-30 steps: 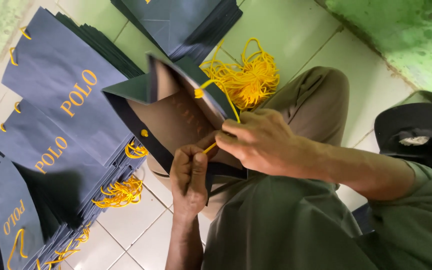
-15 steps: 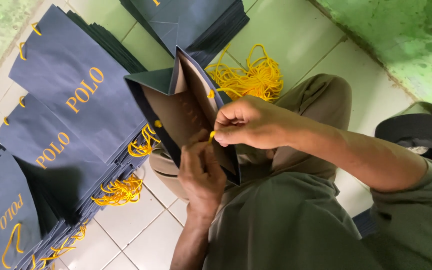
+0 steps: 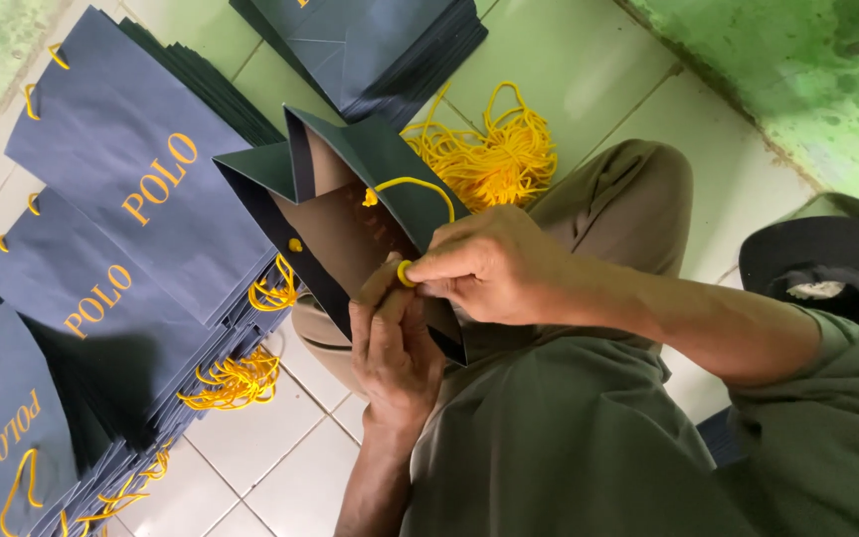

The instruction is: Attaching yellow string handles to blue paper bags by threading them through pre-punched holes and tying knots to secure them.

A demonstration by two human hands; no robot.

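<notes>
Bag point(image 3: 350, 214) in hand was matt navy paper outside, dull brown paper inside. Handle cord point(image 3: 412, 186) was yellow twisted string, slightly fuzzy, same as loose bundle of cords point(image 3: 494, 149). Stacked bags point(image 3: 111, 179) matt paper w/ gold-coloured print. Floor tiles point(image 3: 569, 70) pale, glazed, fairly shiny. Trousers point(image 3: 589, 428) soft olive cloth. Wall point(image 3: 807, 60) rough, patchy green paint.

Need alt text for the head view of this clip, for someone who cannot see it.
Two bare hands work a yellow cord handle at the mouth of an open dark blue paper bag: the right hand pinches the cord end, the left hand steadies the bag from below. Stacks of flat matching bags and a heap of loose yellow cords lie on the tiled floor.
</notes>
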